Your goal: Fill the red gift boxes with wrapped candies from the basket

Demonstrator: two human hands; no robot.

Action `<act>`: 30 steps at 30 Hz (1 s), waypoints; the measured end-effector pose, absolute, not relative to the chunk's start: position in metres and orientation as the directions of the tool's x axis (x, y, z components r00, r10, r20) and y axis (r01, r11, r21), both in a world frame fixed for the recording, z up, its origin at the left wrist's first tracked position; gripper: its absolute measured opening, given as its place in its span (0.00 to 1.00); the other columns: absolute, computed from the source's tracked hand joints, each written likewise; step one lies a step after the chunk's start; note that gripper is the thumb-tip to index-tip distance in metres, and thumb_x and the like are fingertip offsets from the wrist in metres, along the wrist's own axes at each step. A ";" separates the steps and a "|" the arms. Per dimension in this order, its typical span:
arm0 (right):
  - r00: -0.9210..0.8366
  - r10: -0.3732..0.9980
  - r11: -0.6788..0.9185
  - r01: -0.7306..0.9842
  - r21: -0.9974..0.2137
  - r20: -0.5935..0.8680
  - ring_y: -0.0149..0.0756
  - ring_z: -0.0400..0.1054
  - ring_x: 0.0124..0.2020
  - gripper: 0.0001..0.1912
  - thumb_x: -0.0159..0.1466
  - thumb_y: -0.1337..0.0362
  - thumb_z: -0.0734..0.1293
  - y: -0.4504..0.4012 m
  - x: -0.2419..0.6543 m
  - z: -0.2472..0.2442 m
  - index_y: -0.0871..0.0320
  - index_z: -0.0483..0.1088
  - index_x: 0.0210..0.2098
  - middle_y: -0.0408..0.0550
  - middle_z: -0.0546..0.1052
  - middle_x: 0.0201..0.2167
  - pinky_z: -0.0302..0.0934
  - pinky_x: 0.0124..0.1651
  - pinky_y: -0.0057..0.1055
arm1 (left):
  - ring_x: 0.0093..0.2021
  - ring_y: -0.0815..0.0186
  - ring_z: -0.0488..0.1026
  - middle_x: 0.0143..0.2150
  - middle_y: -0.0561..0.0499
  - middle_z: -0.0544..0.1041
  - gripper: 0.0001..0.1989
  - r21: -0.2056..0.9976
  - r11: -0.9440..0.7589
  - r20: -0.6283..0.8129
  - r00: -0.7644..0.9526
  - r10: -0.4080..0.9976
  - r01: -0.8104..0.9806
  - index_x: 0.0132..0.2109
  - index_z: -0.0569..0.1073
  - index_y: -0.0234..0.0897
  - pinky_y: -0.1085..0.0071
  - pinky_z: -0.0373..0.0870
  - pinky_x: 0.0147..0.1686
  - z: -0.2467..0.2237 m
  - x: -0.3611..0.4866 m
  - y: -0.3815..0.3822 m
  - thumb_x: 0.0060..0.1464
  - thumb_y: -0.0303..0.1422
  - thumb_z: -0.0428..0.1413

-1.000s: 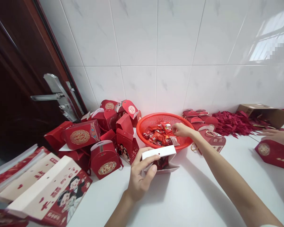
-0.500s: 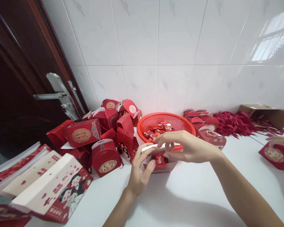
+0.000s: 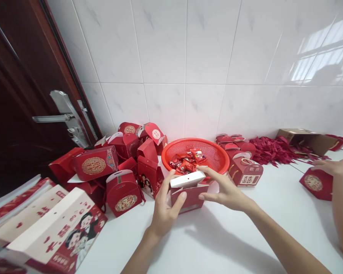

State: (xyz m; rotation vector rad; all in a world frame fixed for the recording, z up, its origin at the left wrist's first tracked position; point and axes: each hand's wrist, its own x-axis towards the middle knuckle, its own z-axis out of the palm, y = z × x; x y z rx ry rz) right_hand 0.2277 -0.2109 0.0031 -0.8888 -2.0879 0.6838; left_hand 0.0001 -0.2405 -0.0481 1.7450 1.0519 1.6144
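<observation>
A red paper candy box (image 3: 188, 199) stands upright on the white table, its cream top panel (image 3: 187, 179) folded over the opening. My left hand (image 3: 165, 213) grips the box's left side, thumb on the near face and fingers behind. At the right side my right hand (image 3: 227, 190) holds the box between thumb and fingers. Just behind is a red plastic basket (image 3: 222, 163) with several red-wrapped candies (image 3: 188, 161) in it. The box's inside is hidden from view now.
Red gift boxes (image 3: 94, 165) pile up at left, near flat-sided cream bags (image 3: 57, 224). More handled boxes (image 3: 247, 173), crimson paper shreds (image 3: 268, 150) and a cardboard carton (image 3: 299, 135) line the wall. Another person's hand (image 3: 331, 167) rests on a red box (image 3: 315, 182) at right.
The cream panel has come down over the box opening, hiding the red candy inside. My right hand has drawn back to the box's right side. The other person's arm reaches further into view.
</observation>
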 end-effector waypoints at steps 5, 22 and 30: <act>-0.320 0.793 0.597 0.242 -0.764 0.518 0.37 0.72 0.36 0.15 0.65 0.54 0.71 -0.221 0.219 -0.009 0.54 0.70 0.47 0.46 0.76 0.38 0.71 0.41 0.33 | 0.51 0.59 0.78 0.52 0.46 0.78 0.31 0.906 -0.422 0.419 -0.102 0.902 -0.008 0.63 0.66 0.43 0.65 0.74 0.51 -0.046 0.005 -0.241 0.55 0.39 0.64; -0.085 0.631 0.721 0.431 -0.543 0.771 0.41 0.79 0.36 0.12 0.67 0.65 0.67 -0.276 0.244 -0.018 0.46 0.78 0.48 0.44 0.84 0.39 0.74 0.38 0.34 | 0.60 0.51 0.70 0.60 0.42 0.73 0.16 0.749 -0.646 0.585 0.310 0.750 0.149 0.53 0.77 0.43 0.59 0.70 0.56 -0.048 -0.008 -0.245 0.60 0.40 0.57; 0.458 -0.001 0.396 0.816 -0.421 0.889 0.48 0.75 0.36 0.15 0.67 0.57 0.68 -0.229 0.352 0.076 0.53 0.78 0.50 0.53 0.81 0.42 0.68 0.39 0.42 | 0.49 0.58 0.77 0.49 0.44 0.77 0.08 0.662 -0.665 0.661 0.149 0.735 0.346 0.43 0.79 0.39 0.63 0.75 0.49 -0.043 -0.005 -0.240 0.63 0.35 0.55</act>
